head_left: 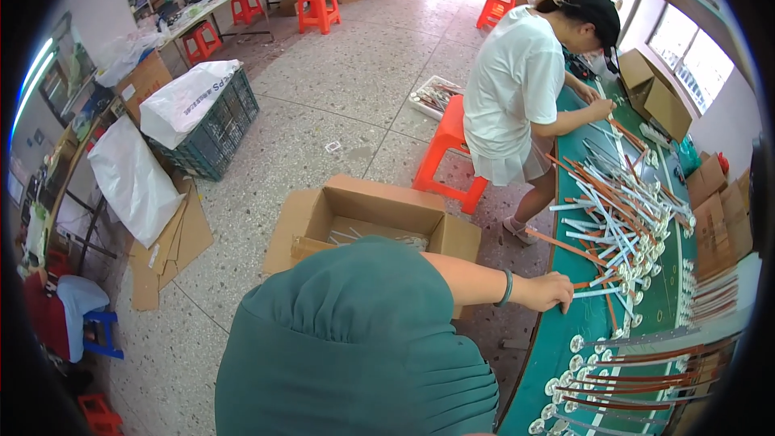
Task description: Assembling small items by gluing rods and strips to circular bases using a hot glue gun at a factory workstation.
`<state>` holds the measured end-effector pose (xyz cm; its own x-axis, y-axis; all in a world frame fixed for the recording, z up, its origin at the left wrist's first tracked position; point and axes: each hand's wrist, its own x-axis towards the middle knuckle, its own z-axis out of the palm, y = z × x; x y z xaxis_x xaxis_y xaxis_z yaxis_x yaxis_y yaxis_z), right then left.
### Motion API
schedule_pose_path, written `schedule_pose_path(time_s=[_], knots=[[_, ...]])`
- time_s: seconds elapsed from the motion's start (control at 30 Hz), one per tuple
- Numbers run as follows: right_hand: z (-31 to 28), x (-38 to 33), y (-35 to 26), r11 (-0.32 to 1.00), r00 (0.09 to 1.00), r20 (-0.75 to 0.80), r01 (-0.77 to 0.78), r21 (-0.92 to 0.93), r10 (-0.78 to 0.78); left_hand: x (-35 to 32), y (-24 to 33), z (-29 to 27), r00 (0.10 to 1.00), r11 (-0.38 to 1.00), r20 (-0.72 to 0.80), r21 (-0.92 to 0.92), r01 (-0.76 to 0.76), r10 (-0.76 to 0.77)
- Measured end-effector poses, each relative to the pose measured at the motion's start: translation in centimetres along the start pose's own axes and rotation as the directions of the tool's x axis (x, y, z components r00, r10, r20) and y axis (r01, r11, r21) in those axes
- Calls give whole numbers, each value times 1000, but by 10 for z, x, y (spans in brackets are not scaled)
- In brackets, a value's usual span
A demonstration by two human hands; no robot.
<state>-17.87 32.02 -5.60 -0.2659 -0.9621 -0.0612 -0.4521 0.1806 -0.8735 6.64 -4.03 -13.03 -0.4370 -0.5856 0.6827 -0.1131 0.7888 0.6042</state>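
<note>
Dark green sleeve (347, 331) nearest, left hand's (547, 291) fingers curled nearly together beside loose white and brown strips (599, 293) on the green workbench (565, 327), any pinch unclear, forearm stretched rightward, knuckles up.

- Speckled floor (307, 105) spread across the room, divided by thin seams.
- Pale wall (739, 90) rose at right, its window (693, 52) bright.
- Strip lights (34, 73) glowed at far left.
- Green worktop (575, 324) ran along the right, a red-orange stool (446, 141) beside it.
- Blue stool (102, 333) stood at lower left.
</note>
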Motion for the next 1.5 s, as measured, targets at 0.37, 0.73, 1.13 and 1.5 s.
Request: schedule_pose_path(time_s=[0.37, 0.73, 1.13, 1.5], knots=[[20, 19, 21, 897, 969, -223, 194, 397, -111, 43, -31, -61, 998, 987, 65, 162, 10, -21], [-6, 15, 48, 941, 947, -120, 270, -206, -298, 119, -16, 30, 955, 663, 239, 745, -67, -173], [-14, 57, 3, 979, 981, 35, -190, -72, 193, 168, -16, -21, 788, 788, 417, -225, 573, -453], [-4, 59, -7, 969, 976, 19, -214, -122, 218, 101, 84, -68, 923, 678, 121, -644, 354, -366]])
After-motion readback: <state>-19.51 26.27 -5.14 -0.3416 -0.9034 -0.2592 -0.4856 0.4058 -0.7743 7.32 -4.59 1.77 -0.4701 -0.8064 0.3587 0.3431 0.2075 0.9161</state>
